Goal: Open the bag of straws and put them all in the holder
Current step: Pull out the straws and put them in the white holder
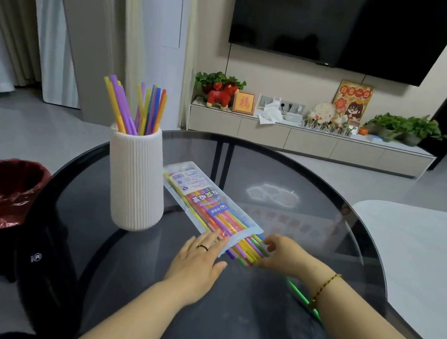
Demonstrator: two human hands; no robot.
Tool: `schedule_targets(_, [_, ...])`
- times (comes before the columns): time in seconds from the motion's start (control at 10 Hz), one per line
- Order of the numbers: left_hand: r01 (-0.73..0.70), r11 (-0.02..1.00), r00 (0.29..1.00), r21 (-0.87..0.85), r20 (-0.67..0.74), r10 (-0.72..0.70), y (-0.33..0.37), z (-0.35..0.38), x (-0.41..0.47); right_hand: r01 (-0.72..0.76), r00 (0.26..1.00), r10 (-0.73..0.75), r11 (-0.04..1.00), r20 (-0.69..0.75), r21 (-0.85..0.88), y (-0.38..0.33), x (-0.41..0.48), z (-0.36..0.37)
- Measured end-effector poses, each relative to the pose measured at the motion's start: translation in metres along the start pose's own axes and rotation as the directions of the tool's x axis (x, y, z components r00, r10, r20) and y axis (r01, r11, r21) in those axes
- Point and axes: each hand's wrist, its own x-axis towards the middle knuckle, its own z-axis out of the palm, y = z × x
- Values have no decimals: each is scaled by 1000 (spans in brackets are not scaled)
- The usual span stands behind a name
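holder (135, 182): was just one
bag of straws (207, 203): one too
left hand (199, 260) plus right hand (282, 255): made two
bin (1, 195): one

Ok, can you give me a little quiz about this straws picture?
1. True or false: the holder already has straws standing in it.
2. Which hand presses flat on the bag? A left, B right.
3. Fill in the colour: the loose straw on the table is ___.
Key: 1 true. 2 A, the left hand. 3 green.
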Motion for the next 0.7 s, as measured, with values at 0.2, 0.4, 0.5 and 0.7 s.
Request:
schedule_targets(0.2, [17, 999, 1000, 35, 24, -18, -5, 3, 7, 24, 998, -31, 991, -52, -133, -9, 21, 13])
schedule_targets(0.4, [29, 998, 999, 46, 23, -30, -5, 4, 8, 8, 999, -16, 978, -37, -208, -10, 32, 17])
schedule_targets(0.5, [29, 999, 999, 44, 26, -30, -5, 4, 8, 9, 1000, -11, 966, -4, -257, -4, 28, 13])
schedule_targets(0.7, [35, 998, 999, 56, 33, -37, -3, 3, 7, 3, 1000, 1, 942, 14, -336, 19, 16, 2])
